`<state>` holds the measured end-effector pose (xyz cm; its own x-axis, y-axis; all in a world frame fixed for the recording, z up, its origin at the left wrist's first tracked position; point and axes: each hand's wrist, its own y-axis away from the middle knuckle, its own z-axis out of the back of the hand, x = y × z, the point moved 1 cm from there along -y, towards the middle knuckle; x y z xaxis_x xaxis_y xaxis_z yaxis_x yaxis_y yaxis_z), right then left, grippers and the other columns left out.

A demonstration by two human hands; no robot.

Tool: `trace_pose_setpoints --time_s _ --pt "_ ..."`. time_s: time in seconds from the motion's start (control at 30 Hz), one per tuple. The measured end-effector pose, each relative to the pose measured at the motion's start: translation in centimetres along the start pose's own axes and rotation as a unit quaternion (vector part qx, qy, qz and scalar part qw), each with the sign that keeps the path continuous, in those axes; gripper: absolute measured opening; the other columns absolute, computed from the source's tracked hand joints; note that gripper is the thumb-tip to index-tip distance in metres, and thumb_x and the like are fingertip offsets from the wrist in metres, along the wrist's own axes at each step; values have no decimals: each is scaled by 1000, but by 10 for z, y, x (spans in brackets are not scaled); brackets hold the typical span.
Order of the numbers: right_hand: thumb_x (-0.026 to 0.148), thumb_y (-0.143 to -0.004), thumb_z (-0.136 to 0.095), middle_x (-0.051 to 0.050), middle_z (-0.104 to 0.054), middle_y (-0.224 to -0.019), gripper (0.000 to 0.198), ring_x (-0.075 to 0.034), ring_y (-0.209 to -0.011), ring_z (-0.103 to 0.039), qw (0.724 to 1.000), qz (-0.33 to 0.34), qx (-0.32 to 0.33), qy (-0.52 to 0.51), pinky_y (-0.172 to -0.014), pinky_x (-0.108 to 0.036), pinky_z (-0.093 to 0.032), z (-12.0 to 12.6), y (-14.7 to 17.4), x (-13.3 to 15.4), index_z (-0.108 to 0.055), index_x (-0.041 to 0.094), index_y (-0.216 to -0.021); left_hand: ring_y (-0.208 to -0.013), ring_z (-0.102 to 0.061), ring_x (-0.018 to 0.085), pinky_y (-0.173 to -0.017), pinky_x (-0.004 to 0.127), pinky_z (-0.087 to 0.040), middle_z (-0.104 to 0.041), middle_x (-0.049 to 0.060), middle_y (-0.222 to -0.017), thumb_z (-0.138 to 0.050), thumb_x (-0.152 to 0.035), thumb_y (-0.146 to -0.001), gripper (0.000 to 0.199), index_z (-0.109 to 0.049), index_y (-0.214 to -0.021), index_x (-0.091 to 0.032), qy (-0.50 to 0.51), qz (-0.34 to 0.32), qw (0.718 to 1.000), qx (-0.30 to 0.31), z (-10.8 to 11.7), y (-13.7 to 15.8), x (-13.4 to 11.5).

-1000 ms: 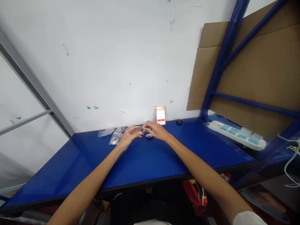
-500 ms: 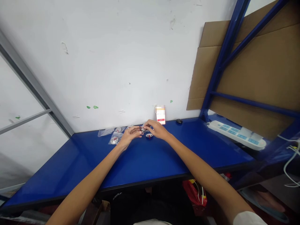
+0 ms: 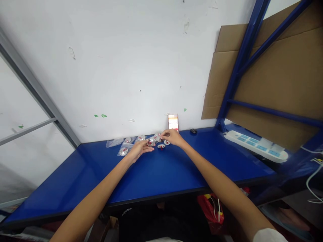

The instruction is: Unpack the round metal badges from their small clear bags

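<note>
My left hand [image 3: 138, 150] grips a small shiny round metal piece with a red centre [image 3: 150, 142] between thumb and fingers, over the blue table. Beside it, my right hand [image 3: 172, 137] has thumb and forefinger pinched together. What they hold, if anything, is too small to make out, though clear plastic and a dark bit lie right by the fingertips. Under the right hand are a loose dish-shaped piece with a red stem [image 3: 161, 147] and another similar round piece [image 3: 167, 142]. To the left of the hands lies a clear bag with a like piece inside [image 3: 123, 151].
More clear bags with round pieces [image 3: 141, 138] lie along the wall, and a flat plastic bag [image 3: 114, 143] is farther left. A lit phone [image 3: 173, 121] leans on the wall. A black mouse [image 3: 193, 131] and a white power strip [image 3: 256, 146] are to the right.
My hands have moved apart, the right one slightly rightward. The round piece in my left hand now faces up in plain view, and a second loose piece shows below my right hand.
</note>
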<state>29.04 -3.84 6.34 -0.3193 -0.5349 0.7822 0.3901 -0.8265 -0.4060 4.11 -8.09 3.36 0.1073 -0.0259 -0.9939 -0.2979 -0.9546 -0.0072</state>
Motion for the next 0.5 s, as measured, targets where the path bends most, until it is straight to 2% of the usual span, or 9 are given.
trace_pose_setpoints --time_s 0.13,0.2,0.4,0.5 --pt "15 -87 -73 -5 -82 -87 10 -20 -80 -77 996 -15 67 49 -72 -27 -58 17 0 -8 -82 17 -89 -108 -78 30 -111 45 -58 -79 15 -116 -80 -45 -92 34 -77 -104 -13 -19 -15 1000 -3 -2 3 3" --pt "14 -84 -73 -4 -82 -85 10 -20 -80 -77 993 -15 99 70 -71 -26 -57 25 0 -10 -82 18 -88 -110 -78 30 -114 47 -55 -80 13 -111 -81 -44 -91 33 -76 -102 -14 -27 -18 999 -5 -4 5 2" --pt "15 -78 -74 -4 -82 -83 15 -20 -76 -76 981 -41 174 72 -70 -26 -56 45 2 -12 -85 19 -88 -105 -79 34 -106 49 -60 -79 18 -102 -72 -46 -95 33 -71 -98 -13 30 15 999 -18 -5 3 -1" --pt "16 -75 -74 -3 -81 -78 15 -20 -73 -74 973 -54 201 97 -68 -25 -55 45 3 -18 -86 20 -84 -101 -80 35 -103 52 -62 -78 16 -97 -69 -39 -93 25 -69 -95 -14 37 8 999 -28 -4 1 -1"
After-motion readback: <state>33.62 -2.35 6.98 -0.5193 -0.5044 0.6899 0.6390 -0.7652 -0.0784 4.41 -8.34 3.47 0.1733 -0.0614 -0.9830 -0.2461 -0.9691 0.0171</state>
